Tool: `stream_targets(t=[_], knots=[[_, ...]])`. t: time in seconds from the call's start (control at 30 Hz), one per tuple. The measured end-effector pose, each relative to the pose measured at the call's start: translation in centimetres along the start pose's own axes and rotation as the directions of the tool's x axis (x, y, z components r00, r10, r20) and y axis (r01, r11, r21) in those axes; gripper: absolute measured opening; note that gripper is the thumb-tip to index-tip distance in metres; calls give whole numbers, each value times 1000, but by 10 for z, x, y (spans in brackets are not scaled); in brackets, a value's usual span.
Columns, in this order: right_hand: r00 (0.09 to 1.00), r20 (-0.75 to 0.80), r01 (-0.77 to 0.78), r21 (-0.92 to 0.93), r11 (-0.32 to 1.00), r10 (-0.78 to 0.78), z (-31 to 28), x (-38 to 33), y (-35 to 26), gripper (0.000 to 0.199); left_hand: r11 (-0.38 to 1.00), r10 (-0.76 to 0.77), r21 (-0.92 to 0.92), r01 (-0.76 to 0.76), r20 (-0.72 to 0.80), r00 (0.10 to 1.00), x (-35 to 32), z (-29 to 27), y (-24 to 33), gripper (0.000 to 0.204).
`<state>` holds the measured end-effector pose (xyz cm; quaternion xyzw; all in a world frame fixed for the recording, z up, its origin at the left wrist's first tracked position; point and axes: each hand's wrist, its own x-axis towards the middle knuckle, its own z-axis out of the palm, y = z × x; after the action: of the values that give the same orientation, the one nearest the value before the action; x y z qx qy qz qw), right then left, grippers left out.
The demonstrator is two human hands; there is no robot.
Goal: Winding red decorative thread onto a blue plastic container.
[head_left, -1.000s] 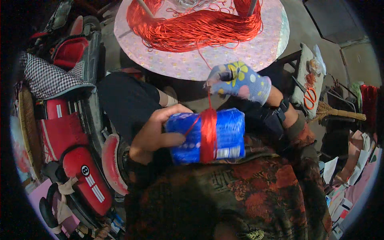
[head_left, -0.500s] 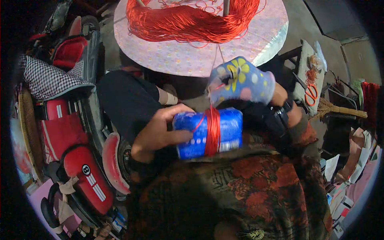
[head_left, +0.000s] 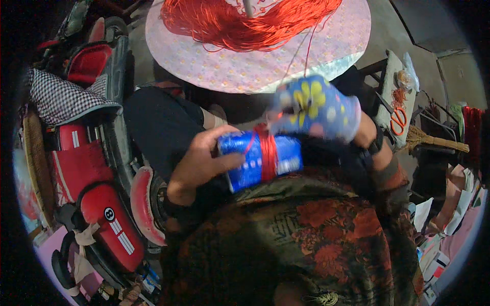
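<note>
My left hand [head_left: 201, 162] grips the left end of a blue plastic-wrapped packet [head_left: 289, 151] in front of my body, thumb on top. A band of red cord [head_left: 268, 155] is wound round the packet's middle. My right hand [head_left: 316, 109], in a blue glove with yellow flowers, is closed on the red cord just above the packet's far edge; its fingertips are blurred. From the glove, a strand rises to a large loose skein of red cord [head_left: 245, 33] lying round an upright post on the round table [head_left: 229, 74] with a pale pink cover.
To the left stands a red scooter [head_left: 115, 227] with a checked cloth [head_left: 64, 97] on it. At right, a narrow bench [head_left: 384, 113] carries orange-handled scissors [head_left: 398, 121] and cord scraps. A straw broom [head_left: 439, 141] lies beyond, near stacked papers and cardboard [head_left: 449, 204].
The skein and post have turned, with the post shifting left and the strand slanting farther right. My right hand has moved slightly right; the packet has moved slightly up and left.
</note>
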<state>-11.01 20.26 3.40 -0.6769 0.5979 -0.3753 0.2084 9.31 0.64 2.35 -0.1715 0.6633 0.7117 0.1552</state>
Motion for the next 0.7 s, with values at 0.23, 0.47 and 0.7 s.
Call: stream_targets(t=[0.23,0.47,0.7], knots=[[858,-210,-373,372,850,468,60,-38,49,24,675,225,-688,-266,-151,963,-23,-3,-6,64],[947,210,-108,-503,858,242,32,-10,-23,15,989,106,-40,-139,-457,883,14,12,-7,36],[992,90,-88,-24,996,90,-8,13,8,22,979,-128,-130,158,213,969,6,1,8,50]])
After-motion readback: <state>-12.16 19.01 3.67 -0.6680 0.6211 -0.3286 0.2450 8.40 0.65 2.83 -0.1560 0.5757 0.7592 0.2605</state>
